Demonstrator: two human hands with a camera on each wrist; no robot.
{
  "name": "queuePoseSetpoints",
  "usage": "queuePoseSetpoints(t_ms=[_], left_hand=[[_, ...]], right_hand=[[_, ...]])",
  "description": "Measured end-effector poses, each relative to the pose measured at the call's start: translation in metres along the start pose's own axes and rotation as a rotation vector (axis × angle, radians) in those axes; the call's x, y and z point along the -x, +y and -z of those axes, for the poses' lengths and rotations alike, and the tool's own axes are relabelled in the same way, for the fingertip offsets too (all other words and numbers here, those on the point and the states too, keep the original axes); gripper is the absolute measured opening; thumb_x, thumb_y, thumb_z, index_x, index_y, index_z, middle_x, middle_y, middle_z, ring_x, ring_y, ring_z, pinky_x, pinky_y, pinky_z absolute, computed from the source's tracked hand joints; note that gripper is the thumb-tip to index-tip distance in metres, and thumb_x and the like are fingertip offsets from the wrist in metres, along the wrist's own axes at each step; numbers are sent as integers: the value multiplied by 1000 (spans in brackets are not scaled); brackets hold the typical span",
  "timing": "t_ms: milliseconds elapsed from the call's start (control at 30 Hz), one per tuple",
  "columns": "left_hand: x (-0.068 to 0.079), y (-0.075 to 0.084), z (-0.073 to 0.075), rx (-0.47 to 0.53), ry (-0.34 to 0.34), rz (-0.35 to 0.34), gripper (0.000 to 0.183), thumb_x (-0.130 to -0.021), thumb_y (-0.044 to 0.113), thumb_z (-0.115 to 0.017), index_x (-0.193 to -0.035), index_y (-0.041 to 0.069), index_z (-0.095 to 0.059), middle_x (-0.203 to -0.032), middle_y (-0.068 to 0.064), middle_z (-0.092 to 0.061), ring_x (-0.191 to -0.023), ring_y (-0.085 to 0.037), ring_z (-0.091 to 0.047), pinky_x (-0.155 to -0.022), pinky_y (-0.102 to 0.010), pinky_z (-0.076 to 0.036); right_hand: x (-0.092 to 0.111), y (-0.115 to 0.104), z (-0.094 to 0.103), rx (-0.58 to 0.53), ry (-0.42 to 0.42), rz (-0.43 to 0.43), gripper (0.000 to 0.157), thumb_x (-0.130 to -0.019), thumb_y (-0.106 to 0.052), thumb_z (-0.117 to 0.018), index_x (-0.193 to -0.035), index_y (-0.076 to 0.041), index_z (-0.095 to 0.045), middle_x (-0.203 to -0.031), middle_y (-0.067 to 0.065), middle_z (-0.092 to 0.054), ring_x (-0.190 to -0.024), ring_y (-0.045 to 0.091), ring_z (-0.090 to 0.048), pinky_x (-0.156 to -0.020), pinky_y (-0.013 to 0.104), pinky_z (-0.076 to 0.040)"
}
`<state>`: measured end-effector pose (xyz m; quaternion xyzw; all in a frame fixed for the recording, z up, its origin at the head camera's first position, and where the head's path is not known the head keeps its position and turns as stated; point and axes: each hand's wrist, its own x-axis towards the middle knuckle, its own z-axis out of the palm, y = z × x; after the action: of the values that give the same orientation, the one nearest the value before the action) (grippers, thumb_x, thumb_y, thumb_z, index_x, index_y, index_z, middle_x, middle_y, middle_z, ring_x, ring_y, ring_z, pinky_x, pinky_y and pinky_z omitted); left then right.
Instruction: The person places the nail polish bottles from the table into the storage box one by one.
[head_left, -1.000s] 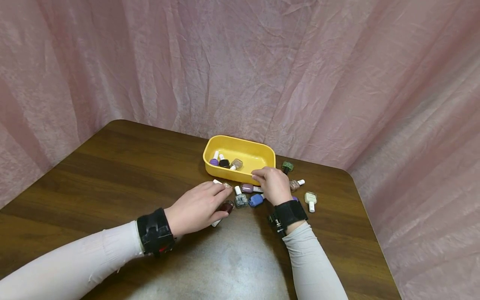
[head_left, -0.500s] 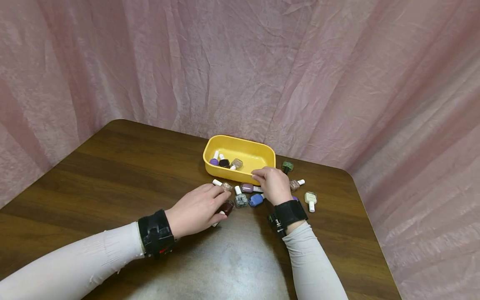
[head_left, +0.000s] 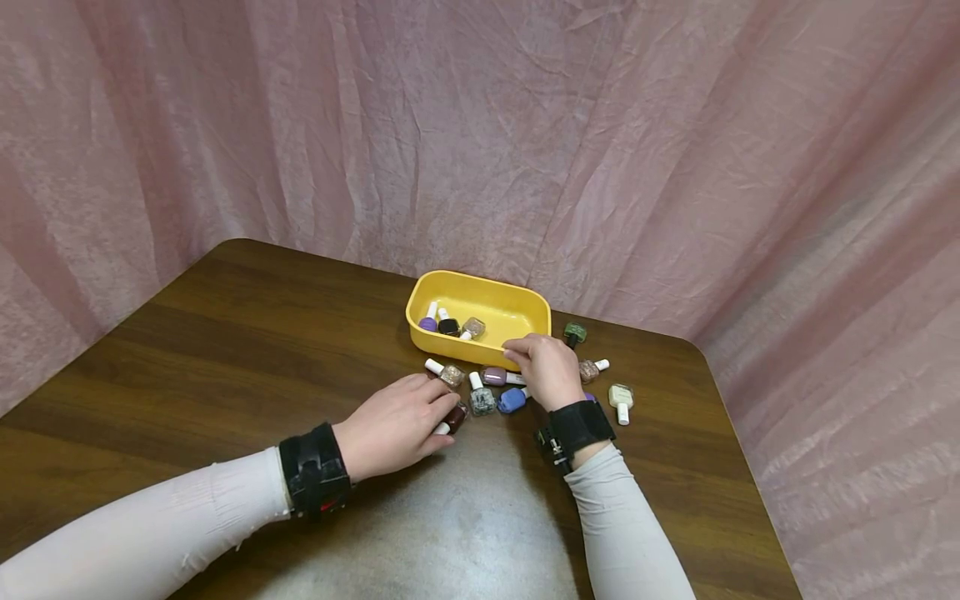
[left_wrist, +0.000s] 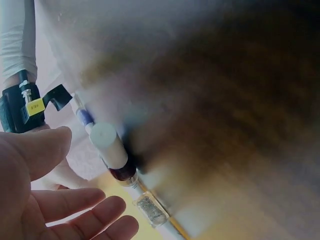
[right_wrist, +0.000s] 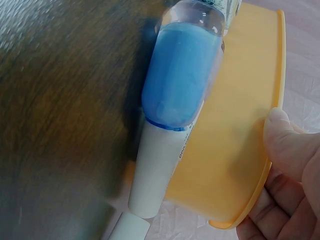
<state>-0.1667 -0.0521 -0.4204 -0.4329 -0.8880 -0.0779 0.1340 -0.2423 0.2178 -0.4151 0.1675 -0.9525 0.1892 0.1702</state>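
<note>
My left hand (head_left: 396, 423) slips back, baring the gold bottle (head_left: 452, 377) — thumb and fingers apart, contact with red bottle (head_left: 456, 416) unclear | right hand (head_left: 551, 369) pinches bin (head_left: 457, 347) rim | red bottle on table (head_left: 262, 333) — outside bin, unstowed.

Left sleeve (head_left: 150, 521): long, off-white, close-fitting; small pale specks along lower edge. Right sleeve (head_left: 630, 529): also pale, wrinkled toward the wrist. Broad black left wristband (head_left: 317, 467), red spot (head_left: 328, 505) low on it. Black right wristband (head_left: 581, 427) bears a metallic post (left_wrist: 25, 90), black flap (left_wrist: 58, 97), yellow tag (left_wrist: 35, 107); its tiny dark marking illegible. Left hand (head_left: 397, 425), right hand (head_left: 551, 368): ungloved.
</note>
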Motion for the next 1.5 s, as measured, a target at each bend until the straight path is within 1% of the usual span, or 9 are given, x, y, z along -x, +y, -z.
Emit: queuePoseSetpoints(t_ms=[267,467,867,1067,1233,1500], left_hand=[[1,2,-3,-1,-21,2,52,-98,42,-87,-129,3,-73,-115,-9,-70,-111,-28,-67,-105,-43,-55],[1,3,-4,-1,-43,10,53,-97,43,-87,-129,3,-73,-115,-9,-71,-111,-27,-68,-106,-43,-55],[1,3,-3,4,-58,17,51,-95,40,-90,-126,4,-73,-112,-8,-72,-108,-27,-69,-104,-43,-56],[1,3,-4,7,-66,18,52,-93,38,-92,-127,4,-73,-112,-8,-72,-108,-27,-69,-103,-44,-57],[1,2,-3,2,-86,20,55,-91,37,-94,-129,4,-72,-110,-8,-73,-106,-27,-69,-101,-43,-57],[1,2,-3,-13,-119,28,53,-91,34,-94,-128,5,-72,-105,-6,-73,-100,-25,-68,-97,-41,-58]], right_hand=[[0,0,1,5,7,10,16,-102,-21,-81,-115,-16,-89,-103,3,-83,-97,30,-78,-81,51,-59],[0,-1,1,5,-7,0,16,-103,-22,-80,-116,-17,-88,-102,3,-83,-97,30,-77,-81,51,-59],[0,-1,2,-1,-13,-5,17,-103,-22,-80,-116,-16,-88,-104,3,-83,-99,30,-78,-83,51,-59],[0,-1,3,-1,-2,6,16,-102,-21,-81,-115,-16,-88,-102,4,-83,-96,30,-78,-81,50,-59],[-1,-1,3,-3,-4,4,16,-102,-21,-80,-115,-16,-88,-103,4,-83,-97,30,-78,-82,50,-59],[0,-1,2,1,-7,2,17,-102,-22,-81,-116,-15,-88,-103,4,-83,-97,30,-77,-81,50,-59]])
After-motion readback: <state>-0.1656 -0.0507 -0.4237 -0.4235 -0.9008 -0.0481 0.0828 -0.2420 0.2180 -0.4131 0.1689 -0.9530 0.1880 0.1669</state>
